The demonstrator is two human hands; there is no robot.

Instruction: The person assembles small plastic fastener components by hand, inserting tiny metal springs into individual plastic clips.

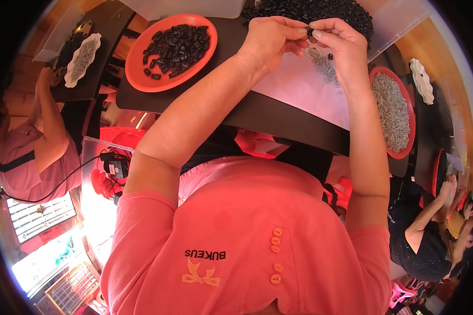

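Both hands meet at the top of the view over the pale work sheet [299, 94]. My left hand [270, 42] and my right hand [344, 42] pinch a small black plastic piece [309, 32] between thumbs and fingertips. The fingers hide most of it. Just below my fingers, small clear or silvery parts [325, 68] lie scattered on the sheet, with one loose black piece [330, 56] among them. Behind my hands spreads a big heap of similar black pieces [347, 16].
Left of my arm, an orange-red plate [134, 68] holds many black pieces [178, 47]. Another red plate [411, 126], full of small silvery parts [390, 105], lies right of my forearm. Co-workers [37, 147] sit at both sides. A clear bin [97, 173] with cables stands at left.
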